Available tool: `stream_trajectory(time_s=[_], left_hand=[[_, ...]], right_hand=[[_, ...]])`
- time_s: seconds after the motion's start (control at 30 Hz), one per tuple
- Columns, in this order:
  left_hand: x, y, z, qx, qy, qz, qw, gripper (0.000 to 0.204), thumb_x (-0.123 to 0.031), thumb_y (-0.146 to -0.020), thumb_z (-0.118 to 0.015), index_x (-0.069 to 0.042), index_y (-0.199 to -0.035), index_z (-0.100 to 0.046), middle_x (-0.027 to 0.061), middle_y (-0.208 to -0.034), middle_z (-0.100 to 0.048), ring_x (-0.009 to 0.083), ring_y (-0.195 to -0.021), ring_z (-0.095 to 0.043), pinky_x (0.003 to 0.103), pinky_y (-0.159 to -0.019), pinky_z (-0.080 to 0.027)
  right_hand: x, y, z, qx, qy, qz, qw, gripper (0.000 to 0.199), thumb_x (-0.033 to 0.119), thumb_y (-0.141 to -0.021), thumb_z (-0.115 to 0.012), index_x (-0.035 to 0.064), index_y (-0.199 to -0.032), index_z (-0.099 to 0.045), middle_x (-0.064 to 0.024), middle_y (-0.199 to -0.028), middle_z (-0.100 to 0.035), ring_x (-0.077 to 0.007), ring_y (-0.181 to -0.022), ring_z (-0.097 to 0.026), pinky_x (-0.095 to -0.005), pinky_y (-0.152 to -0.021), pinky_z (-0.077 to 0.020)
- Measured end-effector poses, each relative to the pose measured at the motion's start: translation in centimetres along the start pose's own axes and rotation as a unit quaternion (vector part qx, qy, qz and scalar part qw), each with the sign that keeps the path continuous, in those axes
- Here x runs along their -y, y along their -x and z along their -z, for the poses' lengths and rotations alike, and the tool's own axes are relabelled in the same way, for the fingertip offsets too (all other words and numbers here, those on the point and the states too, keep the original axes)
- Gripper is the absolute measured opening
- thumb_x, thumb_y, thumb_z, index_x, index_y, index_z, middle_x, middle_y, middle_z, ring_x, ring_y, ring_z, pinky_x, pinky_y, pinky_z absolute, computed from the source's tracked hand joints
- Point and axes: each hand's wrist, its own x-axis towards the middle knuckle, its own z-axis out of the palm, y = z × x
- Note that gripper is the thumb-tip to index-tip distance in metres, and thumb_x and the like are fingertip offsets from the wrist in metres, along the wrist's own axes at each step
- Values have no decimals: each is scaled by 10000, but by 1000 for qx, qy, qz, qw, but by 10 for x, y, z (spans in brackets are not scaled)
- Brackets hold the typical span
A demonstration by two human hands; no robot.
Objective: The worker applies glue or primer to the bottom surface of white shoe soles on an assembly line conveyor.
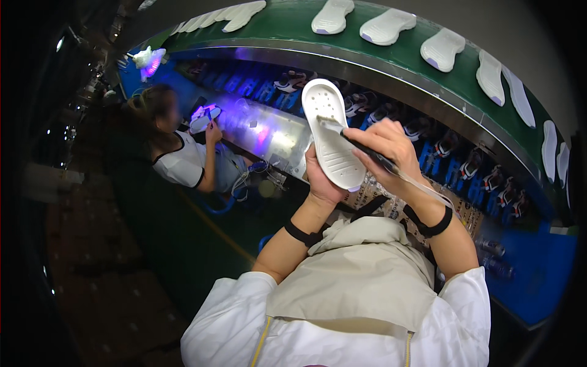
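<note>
A white shoe sole (340,156) with a raised rim, small holes at its upper end and ribs toward its lower end tilts up in front of me. My left hand (324,178) grips it from below along its left side and heel. In my right hand (389,150) is a black-handled brush (369,150), its handle pinched between thumb and fingers. The brush's pale bristles (331,125) touch the inside of the sole near its middle. A thin pale cord trails from the handle along my right wrist.
Several white soles (386,27) lie on a green conveyor belt (411,54) curving across the far side. Beneath it, shoe uppers (443,147) stand on blue racks. To the left, a co-worker (183,153) holds a shoe (203,120) under violet light beside a metal tabletop (282,127).
</note>
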Motion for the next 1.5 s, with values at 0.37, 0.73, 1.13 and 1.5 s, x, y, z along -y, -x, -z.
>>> stream_trajectory(time_s=[0.37,0.73,1.13,1.5], left_hand=[[-15,-4,-17,69,-6,27,997,675,-636,-977,-409,-87,-1327,-592,136,-1174,-644,303,-1079,-635,451,-949,-552],[-37,-10,-47,128,-65,40,989,777,-760,-869,-517,-119,-1308,-501,125,-1082,-448,241,-940,-475,371,-799,-479],[-55,-27,-58,168,-188,55,966,1030,-828,-779,-525,44,-1327,-512,194,-1093,-506,285,-924,-508,406,-755,-450],[-72,-44,-57,167,-375,139,901,682,-497,-1018,-396,68,-1341,-603,222,-1142,-724,263,-955,-742,381,-811,-614]], right_hand=[[16,-4,16,161,-96,101,977,458,98,-786,-839,143,-1235,-761,-43,-1004,-713,-241,-941,-606,-395,-852,-419],[21,0,32,246,-183,130,943,423,95,-790,-841,124,-1204,-763,-11,-905,-675,-221,-897,-573,-381,-801,-398],[17,-5,44,229,-113,60,965,396,115,-778,-839,121,-1169,-777,-25,-834,-624,-232,-830,-572,-379,-784,-401],[7,-4,49,279,-144,81,946,411,105,-775,-834,135,-1179,-764,-37,-833,-585,-241,-817,-565,-388,-752,-413]])
